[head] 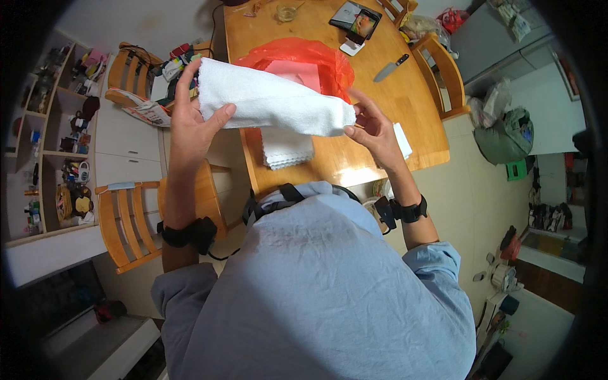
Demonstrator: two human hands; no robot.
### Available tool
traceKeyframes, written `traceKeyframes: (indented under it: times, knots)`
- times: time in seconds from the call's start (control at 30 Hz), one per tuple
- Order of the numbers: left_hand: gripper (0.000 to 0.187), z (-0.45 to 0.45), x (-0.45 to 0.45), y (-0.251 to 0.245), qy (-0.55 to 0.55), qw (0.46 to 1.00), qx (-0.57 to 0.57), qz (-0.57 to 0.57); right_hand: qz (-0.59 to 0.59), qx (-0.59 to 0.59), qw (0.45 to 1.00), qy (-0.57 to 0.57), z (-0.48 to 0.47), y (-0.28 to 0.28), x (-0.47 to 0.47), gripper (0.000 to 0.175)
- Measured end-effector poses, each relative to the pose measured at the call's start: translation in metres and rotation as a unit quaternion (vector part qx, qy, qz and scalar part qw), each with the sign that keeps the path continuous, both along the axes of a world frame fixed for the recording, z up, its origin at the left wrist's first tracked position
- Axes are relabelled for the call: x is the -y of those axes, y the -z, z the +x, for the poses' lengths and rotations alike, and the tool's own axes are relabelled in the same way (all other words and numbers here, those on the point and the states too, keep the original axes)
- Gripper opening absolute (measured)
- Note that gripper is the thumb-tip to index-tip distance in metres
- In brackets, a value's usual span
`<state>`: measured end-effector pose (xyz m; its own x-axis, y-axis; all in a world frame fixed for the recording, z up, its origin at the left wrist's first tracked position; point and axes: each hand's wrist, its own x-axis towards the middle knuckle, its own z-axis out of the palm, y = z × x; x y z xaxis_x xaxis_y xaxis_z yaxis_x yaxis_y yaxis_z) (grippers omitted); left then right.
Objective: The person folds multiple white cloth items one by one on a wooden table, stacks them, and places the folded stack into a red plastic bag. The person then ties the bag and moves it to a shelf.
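Observation:
A folded white cloth (275, 99) with a scalloped edge is stretched between my two hands, above the wooden table. My left hand (197, 111) grips its wider end, with the thumb on the front face. At the narrower end, my right hand (375, 126) pinches the corner between thumb and fingers. Below the cloth, a stack of folded white cloths (287, 149) lies near the table's front edge. Behind it sits a red plastic bag (304, 47) with a pink item (297, 73) on or in it. Another white item (402, 141) lies partly hidden beyond my right hand.
On the wooden table (408, 109) are a kitchen knife (391, 68), a phone (364, 26) on a white stand, a laptop-like grey object (343, 14) and a glass bowl (286, 14). Wooden chairs (439, 78) stand at the right and left (128, 223).

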<state>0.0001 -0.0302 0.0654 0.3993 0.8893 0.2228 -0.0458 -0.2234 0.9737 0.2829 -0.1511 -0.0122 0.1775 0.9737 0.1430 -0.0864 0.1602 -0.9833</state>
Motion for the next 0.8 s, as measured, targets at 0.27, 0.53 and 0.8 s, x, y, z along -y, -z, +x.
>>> traceKeyframes:
  times: [0.27, 0.53, 0.8]
  knots:
    - [0.045, -0.014, 0.003, -0.013, 0.116, 0.99, -0.076, 0.007, -0.121, -0.093, 0.988, -0.009, -0.003, 0.013, -0.009, 0.025]
    - [0.034, -0.027, 0.019, -0.02, 0.073, 0.97, -0.216, 0.087, -0.108, 0.11, 0.978, -0.139, -0.003, 0.037, -0.001, 0.023]
    - [0.027, -0.025, 0.007, 0.008, 0.051, 0.921, -0.369, 0.115, -0.046, -0.012, 0.997, -0.064, 0.004, 0.049, 0.018, 0.012]
